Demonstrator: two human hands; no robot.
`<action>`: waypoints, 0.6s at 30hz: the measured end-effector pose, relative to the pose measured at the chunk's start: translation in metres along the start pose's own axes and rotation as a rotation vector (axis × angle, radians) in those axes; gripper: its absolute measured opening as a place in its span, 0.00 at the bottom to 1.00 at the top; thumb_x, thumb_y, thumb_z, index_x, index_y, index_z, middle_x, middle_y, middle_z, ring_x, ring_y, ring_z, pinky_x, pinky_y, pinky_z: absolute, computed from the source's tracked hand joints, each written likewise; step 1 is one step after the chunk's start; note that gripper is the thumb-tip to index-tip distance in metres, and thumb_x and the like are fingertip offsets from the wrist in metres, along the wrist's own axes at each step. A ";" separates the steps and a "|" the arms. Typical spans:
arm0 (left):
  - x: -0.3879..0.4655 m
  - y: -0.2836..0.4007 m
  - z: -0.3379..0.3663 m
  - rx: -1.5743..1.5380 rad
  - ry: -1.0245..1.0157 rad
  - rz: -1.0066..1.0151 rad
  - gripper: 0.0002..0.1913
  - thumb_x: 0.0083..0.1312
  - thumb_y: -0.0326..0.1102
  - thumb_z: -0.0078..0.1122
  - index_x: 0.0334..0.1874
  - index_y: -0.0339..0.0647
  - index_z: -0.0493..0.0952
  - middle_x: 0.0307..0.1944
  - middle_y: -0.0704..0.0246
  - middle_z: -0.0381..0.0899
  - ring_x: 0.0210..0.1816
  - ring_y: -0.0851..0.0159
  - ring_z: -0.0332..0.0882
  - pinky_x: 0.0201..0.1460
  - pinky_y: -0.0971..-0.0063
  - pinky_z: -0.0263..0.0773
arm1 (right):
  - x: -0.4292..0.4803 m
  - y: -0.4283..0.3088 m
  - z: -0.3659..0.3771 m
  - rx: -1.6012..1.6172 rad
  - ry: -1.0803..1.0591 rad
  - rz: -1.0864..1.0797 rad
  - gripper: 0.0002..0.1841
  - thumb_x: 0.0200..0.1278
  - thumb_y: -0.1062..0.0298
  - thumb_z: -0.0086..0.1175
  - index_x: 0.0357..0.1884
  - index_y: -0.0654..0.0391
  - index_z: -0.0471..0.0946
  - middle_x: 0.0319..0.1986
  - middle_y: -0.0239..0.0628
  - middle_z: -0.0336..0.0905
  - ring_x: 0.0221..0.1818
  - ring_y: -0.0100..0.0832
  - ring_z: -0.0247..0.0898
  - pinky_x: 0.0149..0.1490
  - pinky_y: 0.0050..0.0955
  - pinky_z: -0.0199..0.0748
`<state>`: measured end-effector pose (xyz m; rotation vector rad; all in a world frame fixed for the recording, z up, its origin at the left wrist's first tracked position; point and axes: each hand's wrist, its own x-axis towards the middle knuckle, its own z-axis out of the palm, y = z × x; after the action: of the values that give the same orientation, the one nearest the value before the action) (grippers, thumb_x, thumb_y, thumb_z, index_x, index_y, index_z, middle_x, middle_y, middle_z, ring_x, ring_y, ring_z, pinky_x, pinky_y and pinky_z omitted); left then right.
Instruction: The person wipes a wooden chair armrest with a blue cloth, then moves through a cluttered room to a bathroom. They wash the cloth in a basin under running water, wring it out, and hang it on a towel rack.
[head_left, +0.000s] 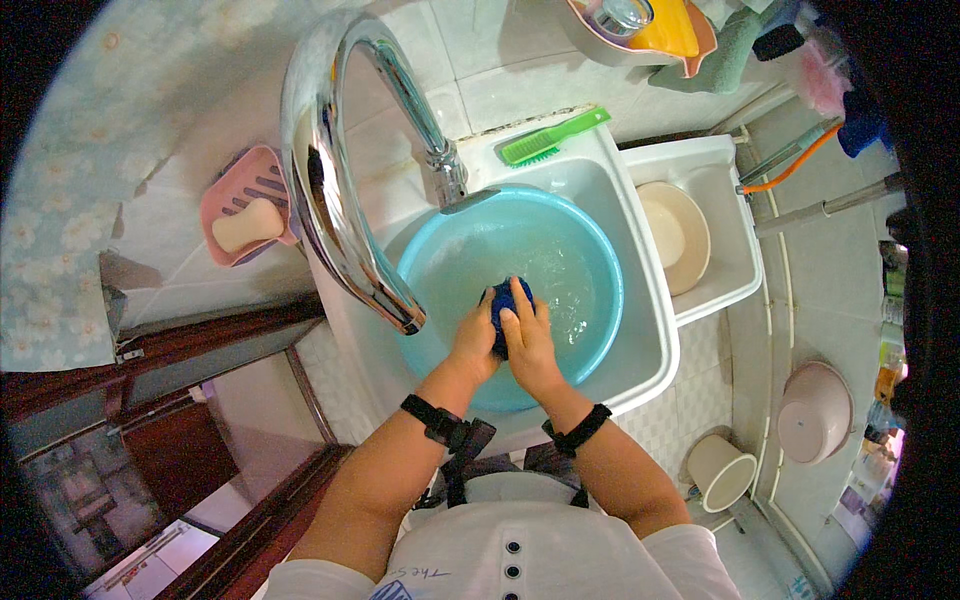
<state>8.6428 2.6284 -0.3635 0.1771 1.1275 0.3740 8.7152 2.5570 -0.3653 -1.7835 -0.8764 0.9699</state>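
My left hand (475, 337) and my right hand (529, 330) press a dark blue bundle (500, 322) between them, probably wet cloth. Its far end pokes out past my fingers; the rest is covered by my palms. Both hands are over a light blue plastic basin (616, 292) of cloudy water (570, 255), close to its surface. The basin sits inside a white sink (652, 352). Left of my hands, the spout of a chrome gooseneck faucet (322, 187) ends near the basin's rim, with no stream visible from it.
A green scrub brush (555, 139) lies on the sink's back ledge. On the left wall, a pink soap dish (217, 187) holds a pale soap bar (249, 225). To the right are a second white sink (739, 262) with a beige basin (694, 240), a hanging basin (810, 420) and a bucket (724, 472).
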 end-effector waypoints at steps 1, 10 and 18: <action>-0.001 0.000 0.000 0.008 -0.018 0.012 0.22 0.69 0.52 0.43 0.53 0.41 0.69 0.45 0.64 0.74 0.43 0.63 0.74 0.47 0.66 0.71 | 0.002 0.001 -0.001 -0.058 0.001 -0.005 0.26 0.66 0.59 0.44 0.65 0.56 0.60 0.56 0.59 0.58 0.58 0.55 0.58 0.60 0.41 0.58; 0.007 -0.007 -0.018 0.224 0.073 0.014 0.22 0.65 0.53 0.47 0.41 0.37 0.74 0.37 0.67 0.75 0.35 0.66 0.75 0.37 0.69 0.71 | 0.014 -0.003 -0.013 0.001 -0.060 0.099 0.20 0.61 0.50 0.52 0.37 0.61 0.74 0.27 0.52 0.76 0.33 0.50 0.74 0.40 0.39 0.71; 0.008 -0.021 -0.029 0.728 0.069 0.217 0.20 0.63 0.49 0.49 0.42 0.37 0.77 0.39 0.64 0.76 0.41 0.65 0.74 0.46 0.70 0.67 | 0.038 0.045 -0.017 0.082 -0.098 0.460 0.29 0.66 0.43 0.38 0.27 0.61 0.77 0.23 0.50 0.77 0.29 0.46 0.74 0.43 0.40 0.69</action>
<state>8.6240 2.6110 -0.3894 0.9377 1.2780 0.1448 8.7538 2.5679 -0.4113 -1.9191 -0.4790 1.3735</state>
